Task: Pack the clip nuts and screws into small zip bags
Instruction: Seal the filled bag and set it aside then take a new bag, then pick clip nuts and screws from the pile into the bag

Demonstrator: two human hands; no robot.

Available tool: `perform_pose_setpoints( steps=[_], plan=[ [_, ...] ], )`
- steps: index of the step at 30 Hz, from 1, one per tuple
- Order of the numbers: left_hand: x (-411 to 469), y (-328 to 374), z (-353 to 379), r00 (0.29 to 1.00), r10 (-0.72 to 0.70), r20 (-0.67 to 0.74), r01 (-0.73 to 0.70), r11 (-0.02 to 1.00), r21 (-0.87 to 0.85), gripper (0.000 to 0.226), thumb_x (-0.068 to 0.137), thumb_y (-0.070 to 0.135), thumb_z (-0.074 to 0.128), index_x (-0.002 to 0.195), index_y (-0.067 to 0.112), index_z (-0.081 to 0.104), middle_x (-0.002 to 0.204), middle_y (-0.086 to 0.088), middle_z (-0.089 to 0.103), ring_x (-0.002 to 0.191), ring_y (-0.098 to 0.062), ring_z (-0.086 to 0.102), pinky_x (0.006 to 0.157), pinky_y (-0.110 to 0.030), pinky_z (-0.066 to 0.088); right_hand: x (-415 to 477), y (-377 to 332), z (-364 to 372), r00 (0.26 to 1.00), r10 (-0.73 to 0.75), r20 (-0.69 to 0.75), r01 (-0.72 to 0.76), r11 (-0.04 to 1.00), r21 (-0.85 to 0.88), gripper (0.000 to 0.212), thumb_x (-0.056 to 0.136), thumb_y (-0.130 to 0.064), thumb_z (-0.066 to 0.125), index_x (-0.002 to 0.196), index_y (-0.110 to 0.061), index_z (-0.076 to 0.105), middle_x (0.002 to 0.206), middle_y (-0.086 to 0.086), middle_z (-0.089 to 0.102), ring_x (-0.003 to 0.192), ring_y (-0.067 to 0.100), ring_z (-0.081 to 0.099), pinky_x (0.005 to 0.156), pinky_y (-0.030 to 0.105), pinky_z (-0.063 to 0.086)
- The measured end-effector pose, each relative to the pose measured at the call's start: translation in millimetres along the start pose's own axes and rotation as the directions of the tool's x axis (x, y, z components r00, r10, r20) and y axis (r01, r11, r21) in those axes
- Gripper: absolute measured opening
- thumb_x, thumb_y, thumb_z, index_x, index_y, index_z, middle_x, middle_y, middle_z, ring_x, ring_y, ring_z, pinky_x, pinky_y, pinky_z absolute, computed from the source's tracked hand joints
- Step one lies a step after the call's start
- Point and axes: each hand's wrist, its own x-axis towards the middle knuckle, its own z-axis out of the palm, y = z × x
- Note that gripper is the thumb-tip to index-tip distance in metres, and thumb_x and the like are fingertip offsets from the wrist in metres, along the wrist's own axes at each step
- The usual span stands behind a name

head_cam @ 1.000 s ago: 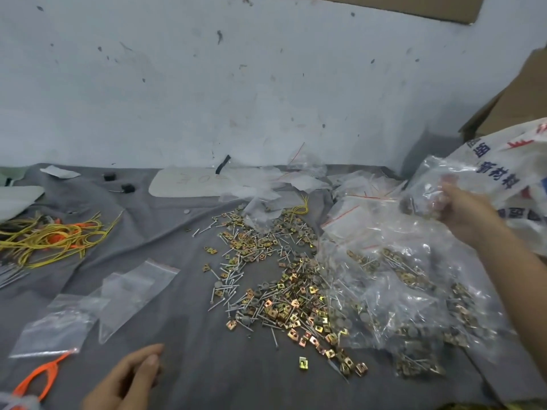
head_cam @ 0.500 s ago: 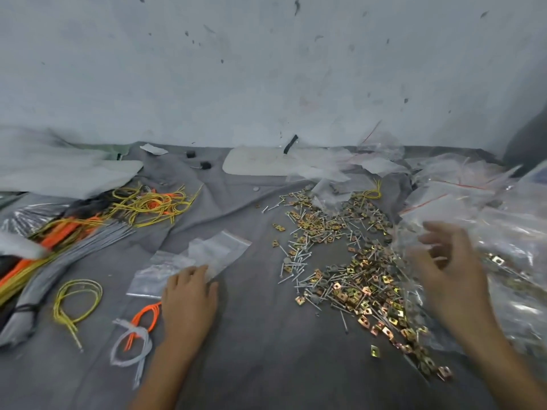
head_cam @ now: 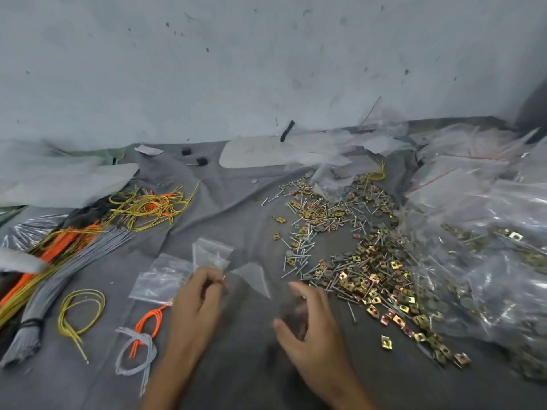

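Right hand [head_cam: 307, 318] motion-blurred, grasp unclear, packed bags [head_cam: 503, 261] cut off at right edge

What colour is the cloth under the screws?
The cloth is dark grey; the head view shows it.

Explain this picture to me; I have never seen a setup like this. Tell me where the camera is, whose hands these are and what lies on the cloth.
There is no machine here: a person works with bare hands, and the single camera sits on the person's head, looking forward and down. The left hand pinches a small zip bag by its lower edge, so the bag stands up above the hand. The right hand is blurred by motion beside it; whether it holds anything cannot be told. Everything lies on a grey cloth. To the right is a loose pile of brass-coloured clip nuts and screws, and beyond it large clear bags with more such parts. To the left lie empty zip bags, yellow and orange wires and a grey cable bundle.
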Motion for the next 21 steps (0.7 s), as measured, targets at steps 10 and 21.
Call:
perform_pose_setpoints(
  steps=[10,21],
  plan=[
    [27,56,-18,0.984,-0.060,0.167,0.071,0.996,-0.056,0.018,0.088,0.007,0.066,0.081,0.020,0.074,0.059,0.012,0.060,0.057,-0.004,0.049,0.056,-0.018,0.040,-1,6,4,0.999,0.032,0.017,-0.034,0.983,0.182,0.005,0.089,-0.032,0.068,0.094,-0.029,0.068,0.079,-0.016,0.067,0.072,0.001,0.062,0.067,0.017,0.046],
    [50,79,-31,0.904,-0.204,0.375,0.280,0.947,-0.159,0.011,0.087,0.012,0.069,0.085,0.017,0.078,0.063,-0.001,0.058,0.053,-0.010,0.046,0.047,-0.020,0.034,4,0,2,0.963,0.089,0.253,-0.189,0.894,0.406,0.013,0.082,-0.026,0.076,0.093,-0.021,0.075,0.082,-0.004,0.072,0.078,0.002,0.060,0.070,0.025,0.048]
  ],
)
